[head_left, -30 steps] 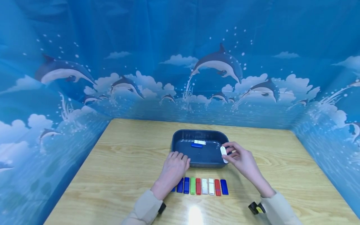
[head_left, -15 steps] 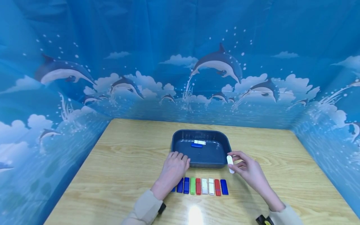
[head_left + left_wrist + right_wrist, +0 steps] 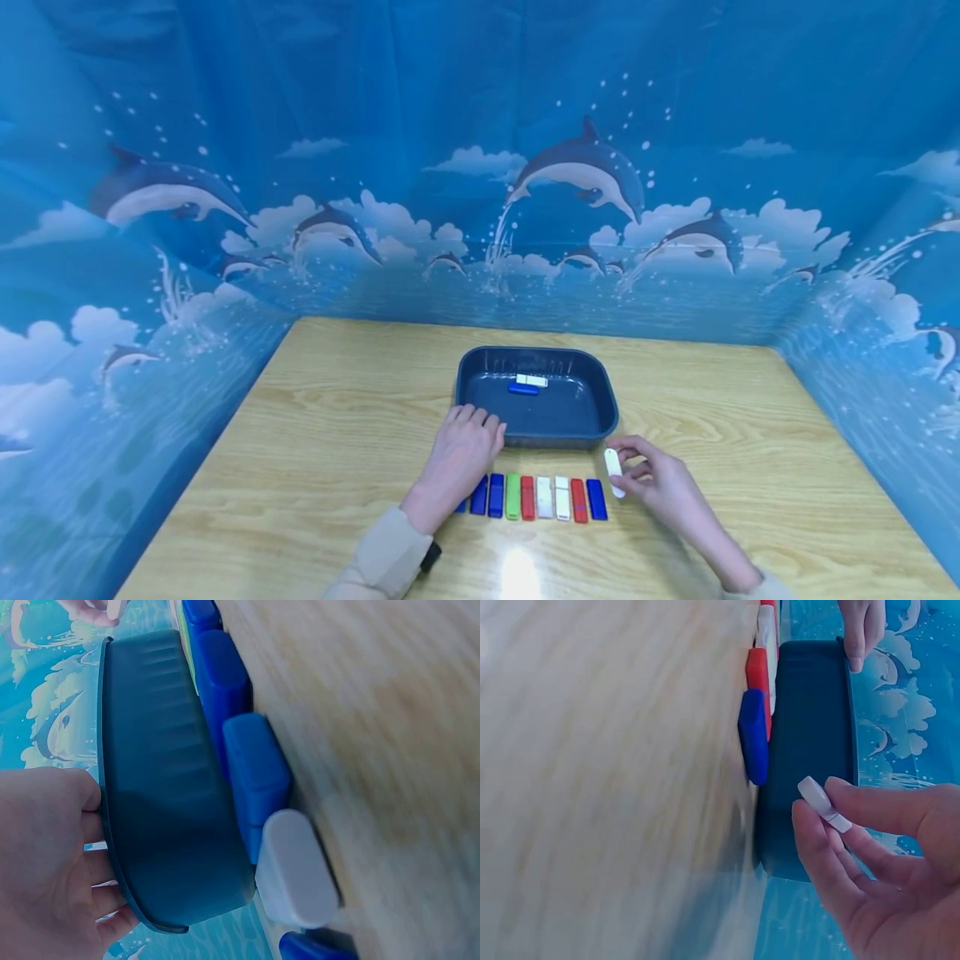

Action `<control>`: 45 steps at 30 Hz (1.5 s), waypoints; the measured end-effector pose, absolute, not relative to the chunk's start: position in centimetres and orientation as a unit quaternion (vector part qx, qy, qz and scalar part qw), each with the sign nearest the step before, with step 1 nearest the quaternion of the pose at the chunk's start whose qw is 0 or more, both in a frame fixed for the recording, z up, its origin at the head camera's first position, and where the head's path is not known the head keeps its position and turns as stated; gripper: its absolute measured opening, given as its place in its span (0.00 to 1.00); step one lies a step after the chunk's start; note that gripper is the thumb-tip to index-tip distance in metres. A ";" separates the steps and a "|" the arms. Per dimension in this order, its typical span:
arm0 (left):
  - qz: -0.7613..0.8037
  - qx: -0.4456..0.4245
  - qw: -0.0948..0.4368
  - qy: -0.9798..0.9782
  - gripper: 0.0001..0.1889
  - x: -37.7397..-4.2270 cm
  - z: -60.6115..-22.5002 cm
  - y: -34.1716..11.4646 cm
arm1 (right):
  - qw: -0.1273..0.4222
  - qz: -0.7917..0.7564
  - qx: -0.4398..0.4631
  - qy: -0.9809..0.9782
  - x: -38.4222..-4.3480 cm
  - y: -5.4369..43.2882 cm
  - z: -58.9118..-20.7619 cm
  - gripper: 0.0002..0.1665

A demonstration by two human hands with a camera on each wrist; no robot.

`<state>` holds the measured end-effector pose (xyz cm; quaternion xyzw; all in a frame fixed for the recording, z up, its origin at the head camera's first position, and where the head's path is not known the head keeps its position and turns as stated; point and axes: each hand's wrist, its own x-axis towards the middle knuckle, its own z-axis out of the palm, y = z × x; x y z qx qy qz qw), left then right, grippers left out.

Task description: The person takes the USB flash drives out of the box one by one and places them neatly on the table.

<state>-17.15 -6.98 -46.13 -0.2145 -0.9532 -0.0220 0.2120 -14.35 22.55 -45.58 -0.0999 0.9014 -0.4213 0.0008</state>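
Observation:
My right hand pinches a white USB flash drive between thumb and fingers, above the table at the right end of a row of flash drives. In the right wrist view this drive is tilted, near the dark blue plastic tray. My left hand grips the front left rim of the tray, fingers hooked over the edge; their tips are hidden. Inside the tray lie a white flash drive and a blue one.
In front of the tray runs a row of several drives: green, red, white and, at its right end, blue. My left forearm hides its left part. A dolphin-print curtain surrounds the wooden table.
My right hand has moved from above the tray's right side toward the front, to the row's right end, still pinching the white flash drive. My left hand stays on the rim.

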 end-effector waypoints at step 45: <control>-0.021 -0.213 0.210 -0.954 0.14 -17.2 -46.1 -7.0 | -0.148 -0.298 -0.137 0.933 -14.8 21.7 -44.6 0.08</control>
